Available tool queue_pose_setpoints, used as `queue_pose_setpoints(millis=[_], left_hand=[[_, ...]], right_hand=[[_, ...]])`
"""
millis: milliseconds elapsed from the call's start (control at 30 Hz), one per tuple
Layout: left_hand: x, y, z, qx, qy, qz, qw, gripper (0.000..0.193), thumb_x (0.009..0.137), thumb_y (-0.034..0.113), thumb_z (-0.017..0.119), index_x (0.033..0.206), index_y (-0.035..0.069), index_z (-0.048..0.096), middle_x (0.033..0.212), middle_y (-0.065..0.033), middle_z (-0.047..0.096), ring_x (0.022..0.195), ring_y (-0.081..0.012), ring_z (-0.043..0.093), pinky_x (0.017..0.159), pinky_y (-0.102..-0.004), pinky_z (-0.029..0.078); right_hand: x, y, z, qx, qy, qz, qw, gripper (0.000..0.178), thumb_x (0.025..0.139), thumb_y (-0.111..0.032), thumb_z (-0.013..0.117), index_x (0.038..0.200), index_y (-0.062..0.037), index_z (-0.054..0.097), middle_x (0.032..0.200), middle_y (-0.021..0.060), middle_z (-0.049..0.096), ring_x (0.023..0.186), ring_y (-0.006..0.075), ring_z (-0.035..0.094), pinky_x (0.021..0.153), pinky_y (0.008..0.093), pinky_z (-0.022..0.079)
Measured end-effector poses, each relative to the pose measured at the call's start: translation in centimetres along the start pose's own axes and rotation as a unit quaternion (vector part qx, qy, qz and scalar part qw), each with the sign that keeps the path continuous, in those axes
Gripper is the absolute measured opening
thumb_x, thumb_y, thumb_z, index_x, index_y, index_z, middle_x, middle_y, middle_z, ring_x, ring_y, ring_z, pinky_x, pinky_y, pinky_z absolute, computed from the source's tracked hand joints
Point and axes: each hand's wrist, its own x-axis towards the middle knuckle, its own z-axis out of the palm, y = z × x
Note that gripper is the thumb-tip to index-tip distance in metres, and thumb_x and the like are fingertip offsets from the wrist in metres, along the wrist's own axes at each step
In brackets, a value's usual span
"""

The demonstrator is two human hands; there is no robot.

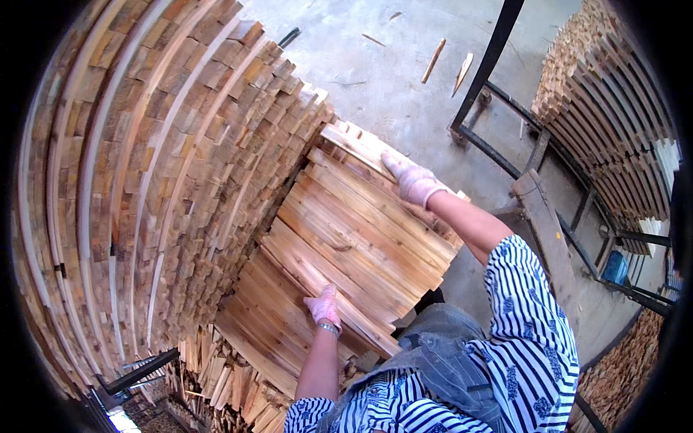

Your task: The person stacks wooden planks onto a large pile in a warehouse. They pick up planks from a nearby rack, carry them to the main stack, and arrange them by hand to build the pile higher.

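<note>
A layer of pale brown wooden boards (354,227) lies side by side in front of me on a stack. My right hand (413,180), in a pinkish-white work glove, is closed over a wooden strip (361,153) along the layer's far edge. My left hand (324,306), gloved alike, grips a wooden board (299,270) on the near side of the layer. The undersides of the fingers are hidden on both hands. Nearer and lower left, a lower layer of boards (263,303) shows beside my left forearm.
A tall wall of stacked timber (166,144) with pale spacer strips rises at the left. Black metal frames (491,151) stand on the concrete floor (346,65) at right, before another timber stack (603,108). Loose offcuts (433,60) lie beyond; a scrap-wood pile (224,382) sits lower left.
</note>
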Motion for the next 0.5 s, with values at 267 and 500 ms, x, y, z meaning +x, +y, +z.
queue_pose_setpoints(millis=[267, 500], left_hand=[[0.6, -0.3, -0.3, 0.006, -0.004, -0.016, 1.0, 0.114, 0.077, 0.029, 0.082, 0.155, -0.007, 0.006, 0.16, -0.0248, 0.023, 0.145, -0.0323, 0.032, 0.119, -0.038, 0.027], [1.1, -1.1, -0.2, -0.007, 0.001, 0.005, 1.0, 0.114, 0.077, 0.03, 0.082, 0.154, -0.009, 0.008, 0.158, -0.026, 0.029, 0.142, -0.0332, 0.036, 0.117, -0.038, 0.03]], right_hand=[[-1.2, -1.2, 1.1, 0.075, -0.062, 0.006, 0.995, 0.064, 0.093, -0.025, 0.057, 0.15, -0.011, 0.032, 0.134, 0.0269, 0.056, 0.122, 0.0412, 0.057, 0.101, 0.0472, 0.046], [1.5, -1.2, -3.3, 0.005, -0.08, 0.115, 0.99, 0.075, 0.093, -0.049, 0.055, 0.15, -0.0044, 0.033, 0.145, 0.0244, 0.047, 0.137, 0.0377, 0.044, 0.111, 0.0472, 0.038]])
